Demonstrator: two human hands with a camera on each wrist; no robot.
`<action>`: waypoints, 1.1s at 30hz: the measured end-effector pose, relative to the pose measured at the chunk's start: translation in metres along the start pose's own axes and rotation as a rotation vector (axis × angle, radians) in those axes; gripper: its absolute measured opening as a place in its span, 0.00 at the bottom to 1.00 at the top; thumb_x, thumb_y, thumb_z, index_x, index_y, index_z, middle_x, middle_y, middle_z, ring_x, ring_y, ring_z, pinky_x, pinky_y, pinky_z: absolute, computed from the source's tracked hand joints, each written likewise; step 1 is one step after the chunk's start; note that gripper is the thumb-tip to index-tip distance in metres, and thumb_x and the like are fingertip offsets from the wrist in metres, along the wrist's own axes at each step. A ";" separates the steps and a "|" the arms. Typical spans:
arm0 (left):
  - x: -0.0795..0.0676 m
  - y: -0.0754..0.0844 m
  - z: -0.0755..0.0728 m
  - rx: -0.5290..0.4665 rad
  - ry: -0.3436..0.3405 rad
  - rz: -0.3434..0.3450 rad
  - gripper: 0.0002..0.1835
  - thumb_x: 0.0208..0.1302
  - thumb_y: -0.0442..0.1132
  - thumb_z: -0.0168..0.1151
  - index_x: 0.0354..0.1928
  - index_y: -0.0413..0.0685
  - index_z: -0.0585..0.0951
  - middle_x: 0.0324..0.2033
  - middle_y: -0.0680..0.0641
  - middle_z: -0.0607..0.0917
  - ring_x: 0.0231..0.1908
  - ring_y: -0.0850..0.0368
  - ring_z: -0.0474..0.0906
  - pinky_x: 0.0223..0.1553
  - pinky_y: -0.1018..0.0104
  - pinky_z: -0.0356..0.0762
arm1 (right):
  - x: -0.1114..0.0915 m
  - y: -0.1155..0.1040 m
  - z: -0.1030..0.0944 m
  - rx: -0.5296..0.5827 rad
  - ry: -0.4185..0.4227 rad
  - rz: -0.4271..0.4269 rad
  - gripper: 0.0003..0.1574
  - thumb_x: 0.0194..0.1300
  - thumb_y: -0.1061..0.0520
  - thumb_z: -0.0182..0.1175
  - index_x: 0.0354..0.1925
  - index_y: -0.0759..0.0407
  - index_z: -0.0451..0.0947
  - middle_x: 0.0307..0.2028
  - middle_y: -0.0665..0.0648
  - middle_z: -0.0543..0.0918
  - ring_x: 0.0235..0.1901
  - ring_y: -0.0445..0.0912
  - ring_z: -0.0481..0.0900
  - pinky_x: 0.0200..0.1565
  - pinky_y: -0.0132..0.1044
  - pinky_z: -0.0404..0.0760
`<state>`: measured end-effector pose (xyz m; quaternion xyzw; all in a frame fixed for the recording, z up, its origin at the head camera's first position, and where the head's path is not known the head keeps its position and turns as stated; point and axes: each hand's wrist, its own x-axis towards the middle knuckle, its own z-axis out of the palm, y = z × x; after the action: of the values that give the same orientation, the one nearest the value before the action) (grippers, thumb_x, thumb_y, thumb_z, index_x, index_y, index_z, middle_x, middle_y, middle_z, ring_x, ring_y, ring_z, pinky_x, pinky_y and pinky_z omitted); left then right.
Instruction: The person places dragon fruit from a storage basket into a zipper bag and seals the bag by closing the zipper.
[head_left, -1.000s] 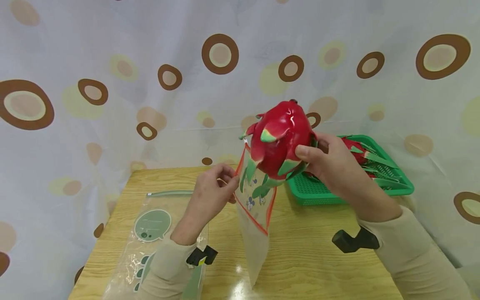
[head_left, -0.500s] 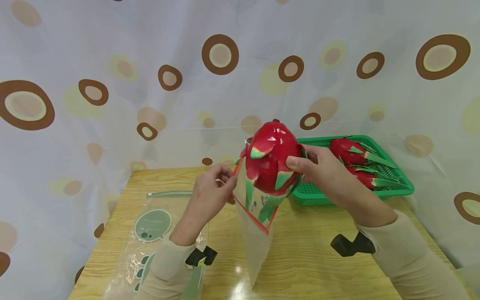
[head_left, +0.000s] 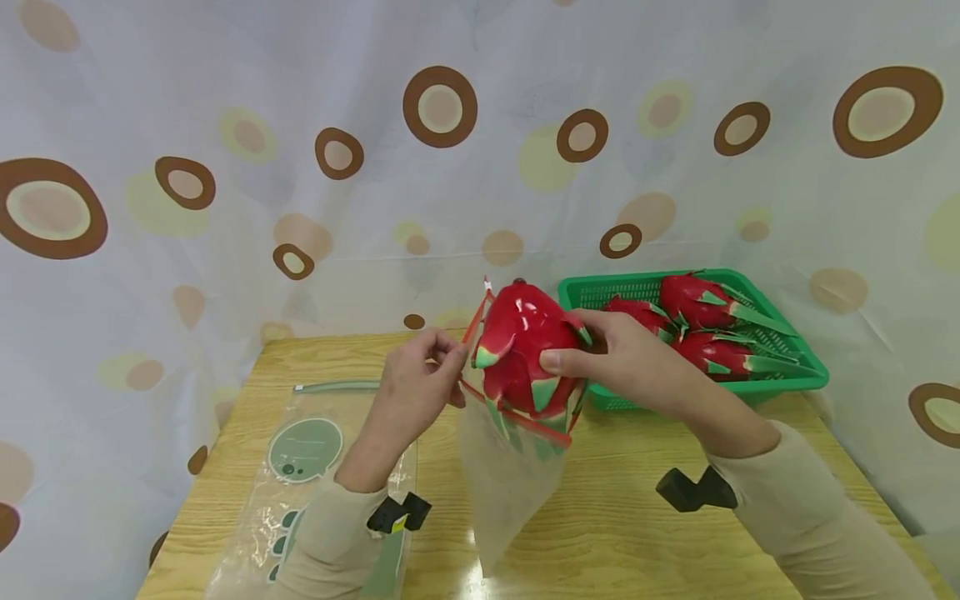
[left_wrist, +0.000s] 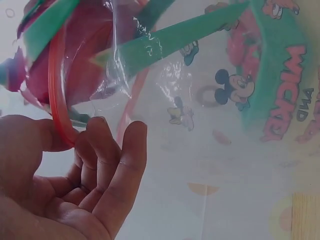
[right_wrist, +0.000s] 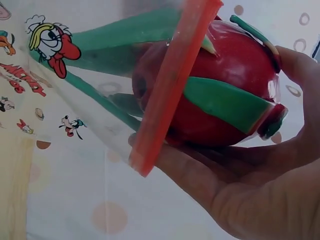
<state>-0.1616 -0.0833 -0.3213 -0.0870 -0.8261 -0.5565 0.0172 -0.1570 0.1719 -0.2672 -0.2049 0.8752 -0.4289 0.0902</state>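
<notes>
My right hand (head_left: 630, 358) grips a red dragon fruit (head_left: 528, 333) with green-tipped scales, thumb on its near side. The fruit's leafy lower end sits inside the mouth of a clear zip bag (head_left: 510, 500), while its rounded top stands above the orange rim. With thumb and fingertips, my left hand (head_left: 416, 383) pinches the bag's left edge; the left wrist view shows the orange zip strip (left_wrist: 59, 95) between them. Cartoon figures are printed on the bag. In the right wrist view, the long green leaves (right_wrist: 125, 37) show through the plastic, and the fingers lie under the fruit (right_wrist: 235, 75).
At the back right stands a green plastic basket (head_left: 806, 379) with several dragon fruits (head_left: 697, 302) in it. A flat clear bag with green prints (head_left: 306, 450) lies on the wooden table (head_left: 630, 517) at the left, partly under the left forearm. A dotted curtain hangs behind.
My right hand has lowered the dragon fruit down and leftward, from above the bag into its mouth. The bag has spread wider. My left hand has stayed nearly in place on the edge.
</notes>
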 end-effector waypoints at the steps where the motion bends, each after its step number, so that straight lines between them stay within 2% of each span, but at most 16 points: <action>1: 0.000 0.000 0.000 -0.001 0.000 0.002 0.09 0.71 0.45 0.57 0.38 0.47 0.78 0.29 0.46 0.81 0.19 0.51 0.84 0.22 0.67 0.76 | 0.001 0.001 0.001 -0.011 -0.009 0.003 0.35 0.64 0.36 0.60 0.59 0.59 0.74 0.43 0.54 0.85 0.40 0.47 0.81 0.40 0.38 0.83; 6: -0.003 0.000 0.000 -0.005 -0.011 0.017 0.08 0.71 0.43 0.58 0.39 0.45 0.78 0.29 0.45 0.81 0.21 0.49 0.84 0.25 0.64 0.82 | 0.008 0.006 0.006 -0.018 -0.057 0.031 0.29 0.67 0.36 0.58 0.51 0.57 0.76 0.36 0.52 0.86 0.33 0.45 0.83 0.38 0.39 0.83; 12: -0.005 0.001 0.000 0.011 -0.025 0.027 0.07 0.70 0.41 0.59 0.39 0.44 0.78 0.30 0.45 0.82 0.24 0.46 0.85 0.27 0.65 0.85 | 0.015 0.013 0.008 0.001 -0.065 0.086 0.28 0.70 0.35 0.52 0.49 0.55 0.79 0.39 0.51 0.88 0.38 0.44 0.83 0.43 0.40 0.83; 15: -0.006 0.001 0.000 0.021 -0.018 0.031 0.06 0.70 0.41 0.60 0.38 0.45 0.78 0.29 0.45 0.82 0.24 0.45 0.85 0.27 0.62 0.85 | 0.019 0.016 0.008 0.047 -0.077 0.106 0.29 0.70 0.35 0.51 0.48 0.57 0.79 0.39 0.53 0.88 0.37 0.45 0.83 0.40 0.41 0.84; 17: -0.006 0.001 0.001 0.027 -0.014 0.031 0.06 0.70 0.40 0.60 0.38 0.45 0.78 0.29 0.46 0.82 0.24 0.45 0.85 0.26 0.62 0.84 | 0.020 0.018 0.009 0.075 -0.092 0.104 0.29 0.71 0.36 0.50 0.49 0.58 0.79 0.40 0.54 0.88 0.38 0.45 0.84 0.41 0.40 0.84; 23: -0.006 0.003 0.002 0.044 -0.030 0.010 0.06 0.67 0.38 0.57 0.41 0.44 0.78 0.30 0.46 0.82 0.22 0.55 0.83 0.27 0.62 0.85 | 0.022 0.018 0.013 0.118 -0.144 0.084 0.28 0.71 0.38 0.50 0.51 0.59 0.78 0.40 0.55 0.87 0.37 0.47 0.84 0.38 0.41 0.85; 25: -0.005 0.003 0.002 0.045 -0.040 -0.002 0.07 0.67 0.37 0.57 0.43 0.43 0.78 0.31 0.45 0.81 0.22 0.55 0.82 0.28 0.61 0.86 | 0.023 0.018 0.014 0.125 -0.156 0.073 0.28 0.71 0.38 0.50 0.52 0.59 0.78 0.39 0.55 0.87 0.36 0.47 0.84 0.37 0.42 0.85; 33: -0.005 0.003 0.001 0.056 -0.074 -0.041 0.09 0.71 0.40 0.56 0.47 0.44 0.77 0.29 0.45 0.81 0.19 0.55 0.82 0.26 0.65 0.85 | 0.023 0.018 0.020 0.109 -0.185 0.073 0.31 0.71 0.37 0.52 0.56 0.60 0.75 0.45 0.56 0.87 0.41 0.46 0.86 0.43 0.38 0.85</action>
<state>-0.1566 -0.0822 -0.3196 -0.0901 -0.8431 -0.5297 -0.0224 -0.1766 0.1579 -0.2932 -0.2064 0.8454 -0.4516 0.1969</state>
